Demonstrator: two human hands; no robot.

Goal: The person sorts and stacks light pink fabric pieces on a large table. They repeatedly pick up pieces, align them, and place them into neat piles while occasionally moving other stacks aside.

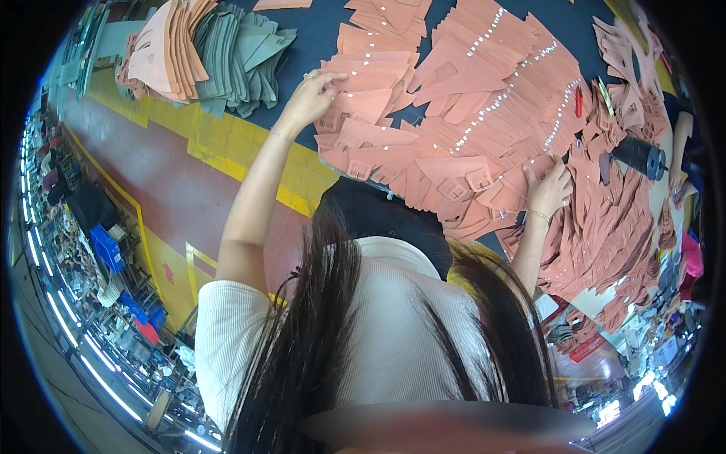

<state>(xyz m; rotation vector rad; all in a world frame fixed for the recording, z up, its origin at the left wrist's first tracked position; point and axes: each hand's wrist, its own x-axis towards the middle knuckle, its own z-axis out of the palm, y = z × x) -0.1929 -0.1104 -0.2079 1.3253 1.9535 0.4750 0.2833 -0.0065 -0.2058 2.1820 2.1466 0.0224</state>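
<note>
Fanned-out stacks of salmon-coloured cut pieces (374,79), like leather or suede, lie before me, many with small white stickers. My left hand (311,100) is at the left edge of one stack, index finger stretched over the pieces and the other fingers slightly bent; nothing shows in its grasp. On the right, my right hand (550,189) rests on the near edge of the spread, thumb and fingers apart. Between the hands lie pieces with buckle-shaped frames (479,179). Whether the right fingertips pinch a piece is hard to see.
Green cut pieces (240,60) and pale orange pieces (162,53) are stacked at the far left of the dark table (314,30). A heap of salmon pieces (597,227) lies right, near a black cylinder (640,157). Another person's arm (678,151) shows at the right edge.
</note>
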